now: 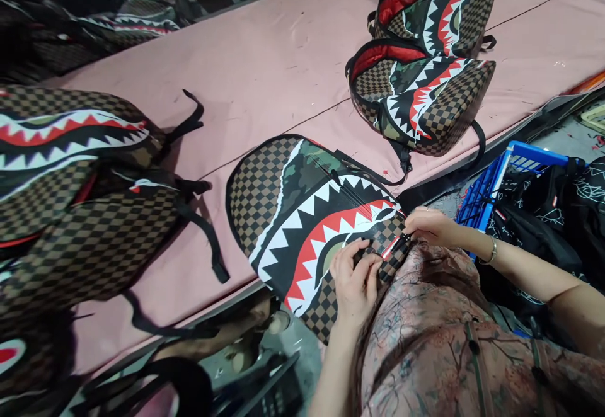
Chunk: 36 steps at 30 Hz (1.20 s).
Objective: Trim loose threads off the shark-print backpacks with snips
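Observation:
A checkered backpack (269, 199) with a shark-mouth print and a camouflage patch lies across the pink table's front edge, its lower end against my body. My left hand (354, 278) has its fingers bent and gathered on the lower panel, beside a small red-and-white label (390, 247). Just past that label, my right hand (428, 226) pinches the backpack's bottom edge, where a small dark piece shows at the fingertips. What that piece is, I cannot make out. Black straps come out from under the far side of the backpack.
Two similar backpacks (425, 102) stand unzipped, red lining showing, farther back on the pink table (293, 45). More backpacks (94, 234) are piled at the left with straps hanging loose. A blue crate (482, 184) with black bags is at the right.

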{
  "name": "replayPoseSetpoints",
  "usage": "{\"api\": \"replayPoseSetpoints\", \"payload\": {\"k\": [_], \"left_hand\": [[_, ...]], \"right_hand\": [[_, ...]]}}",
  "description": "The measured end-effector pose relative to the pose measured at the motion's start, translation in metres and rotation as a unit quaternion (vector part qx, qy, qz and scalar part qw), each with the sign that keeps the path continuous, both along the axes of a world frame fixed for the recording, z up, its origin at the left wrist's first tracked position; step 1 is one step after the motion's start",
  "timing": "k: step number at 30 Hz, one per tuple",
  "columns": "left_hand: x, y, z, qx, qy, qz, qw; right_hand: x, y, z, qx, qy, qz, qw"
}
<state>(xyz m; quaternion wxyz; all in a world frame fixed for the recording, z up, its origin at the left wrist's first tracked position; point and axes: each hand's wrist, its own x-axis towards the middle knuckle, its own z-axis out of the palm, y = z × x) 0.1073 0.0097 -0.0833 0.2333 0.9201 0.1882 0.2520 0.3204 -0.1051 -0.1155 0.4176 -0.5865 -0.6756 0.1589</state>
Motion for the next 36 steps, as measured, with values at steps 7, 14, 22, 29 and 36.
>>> {"api": "replayPoseSetpoints", "payload": {"k": [7, 14, 22, 29, 36], "left_hand": [[-0.001, -0.001, 0.001, -0.01, 0.002, 0.002, 1.0], [-0.001, 0.0, 0.0, -0.026, -0.007, 0.004, 1.0], [-0.001, -0.003, 0.0, -0.105, 0.005, 0.029, 0.994], [-0.004, -0.003, -0.001, -0.078, -0.021, 0.02, 0.997], [0.0, -0.007, 0.006, 0.043, -0.037, 0.009, 0.998]], "right_hand": [[-0.017, 0.001, 0.02, -0.021, -0.092, 0.003, 0.996], [-0.031, -0.007, 0.024, -0.048, -0.125, -0.043, 0.99], [-0.071, -0.038, 0.013, -0.088, -0.054, -0.182, 0.978], [-0.111, -0.044, 0.016, -0.093, -0.058, -0.26, 0.959], [-0.123, -0.029, 0.02, -0.095, -0.14, -0.278, 0.946]]}}
